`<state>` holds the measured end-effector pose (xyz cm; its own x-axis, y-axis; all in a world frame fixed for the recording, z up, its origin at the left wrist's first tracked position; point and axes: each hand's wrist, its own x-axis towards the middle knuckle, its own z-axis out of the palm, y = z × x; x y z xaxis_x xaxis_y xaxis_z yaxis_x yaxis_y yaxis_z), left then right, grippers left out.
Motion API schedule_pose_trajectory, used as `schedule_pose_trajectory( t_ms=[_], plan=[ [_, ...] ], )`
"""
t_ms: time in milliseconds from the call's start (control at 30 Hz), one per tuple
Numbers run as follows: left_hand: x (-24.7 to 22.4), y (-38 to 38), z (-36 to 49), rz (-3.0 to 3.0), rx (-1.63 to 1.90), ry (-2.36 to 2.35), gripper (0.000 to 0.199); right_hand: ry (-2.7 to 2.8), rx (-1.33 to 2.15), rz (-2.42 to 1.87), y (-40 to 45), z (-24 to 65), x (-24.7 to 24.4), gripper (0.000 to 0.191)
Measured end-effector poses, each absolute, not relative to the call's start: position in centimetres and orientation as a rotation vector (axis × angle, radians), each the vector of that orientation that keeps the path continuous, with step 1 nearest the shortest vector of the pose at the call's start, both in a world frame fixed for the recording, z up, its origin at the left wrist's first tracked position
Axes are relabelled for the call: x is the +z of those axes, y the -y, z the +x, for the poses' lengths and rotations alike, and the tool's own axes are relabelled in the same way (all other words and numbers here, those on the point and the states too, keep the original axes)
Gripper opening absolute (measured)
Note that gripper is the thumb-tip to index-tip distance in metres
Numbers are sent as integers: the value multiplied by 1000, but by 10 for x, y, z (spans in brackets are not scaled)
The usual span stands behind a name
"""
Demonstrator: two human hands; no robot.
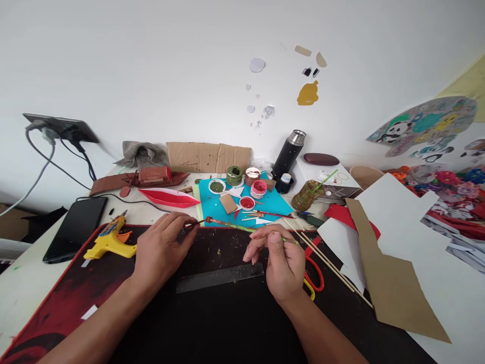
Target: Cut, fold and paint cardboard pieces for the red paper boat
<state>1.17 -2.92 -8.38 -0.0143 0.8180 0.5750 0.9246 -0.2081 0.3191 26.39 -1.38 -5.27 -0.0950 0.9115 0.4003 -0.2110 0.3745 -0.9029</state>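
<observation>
My right hand [285, 260] is closed round a green-handled paintbrush [237, 226], whose brown-smeared tip points left. Between the fingertips of my left hand [161, 247] is a thin brown piece [195, 223], mostly hidden by the fingers. The brush tip meets or nearly meets this piece; I cannot tell which. Below the hands, a transparent ruler [220, 278] lies on the dark mat [204, 323]. Beyond them, open paint pots, one of dark green paint [235, 175] and one of red paint [258, 189], stand on a blue sheet [206, 202].
A yellow glue gun [109, 242] and a phone [78, 227] lie left. Behind are a red paper boat [168, 197] and a brown boat model [113, 182]. Scissors [317, 275], wooden sticks [333, 268], cut cardboard [401, 283], a brush jar [305, 196] and a black flask [288, 154] are right.
</observation>
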Motion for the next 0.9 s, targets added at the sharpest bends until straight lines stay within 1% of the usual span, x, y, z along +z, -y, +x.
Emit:
schedule_pose_trajectory(
  t_ms=[200, 367, 567, 733, 900],
  plan=[
    [-84, 29, 12, -2092, -1003, 1850, 19, 1351, 1117, -667, 15, 265, -54, 41],
    [-83, 29, 13, -2095, -1020, 1873, 18, 1347, 1074, -711, 15, 265, -52, 47],
    [-85, 29, 13, -2105, -1037, 1903, 20, 1399, 1097, -721, 15, 265, -54, 46],
    [-86, 29, 11, -2104, -1013, 1897, 21, 1381, 1060, -750, 15, 266, -56, 50],
    [-86, 28, 11, -2099, -1022, 1927, 22, 1425, 1109, -691, 17, 266, -58, 41]
  ],
)
